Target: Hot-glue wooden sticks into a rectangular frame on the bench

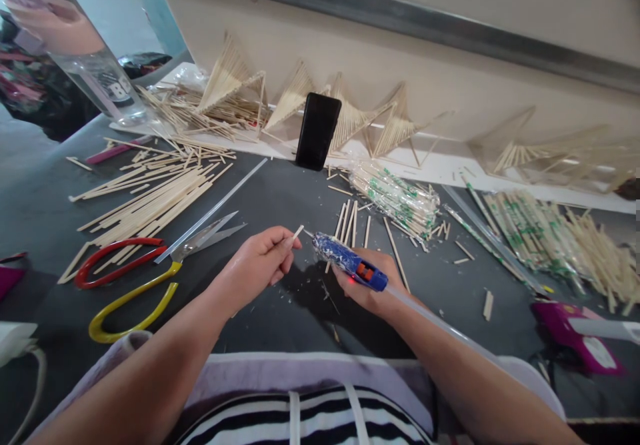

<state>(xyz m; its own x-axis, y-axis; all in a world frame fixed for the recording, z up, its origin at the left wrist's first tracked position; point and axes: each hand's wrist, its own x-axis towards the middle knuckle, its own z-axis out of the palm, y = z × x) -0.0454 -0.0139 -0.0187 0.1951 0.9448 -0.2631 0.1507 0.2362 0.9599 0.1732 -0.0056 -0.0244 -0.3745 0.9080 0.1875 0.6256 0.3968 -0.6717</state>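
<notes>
Wooden stick (297,234) first: pinched it between thumb and fingers of the left hand (263,258), above the middle of the dark table (273,195); gripped a blue glue gun (345,259) in the right hand (376,301), nozzle (309,234) just beside the stick's tip; saw loose sticks (349,221) and a plastic packet (395,196) beyond, a black phone (318,131) standing behind, red-and-yellow scissors (186,247) lying open to the left, and fanned stick models (349,117) along the wall (425,75)
</notes>
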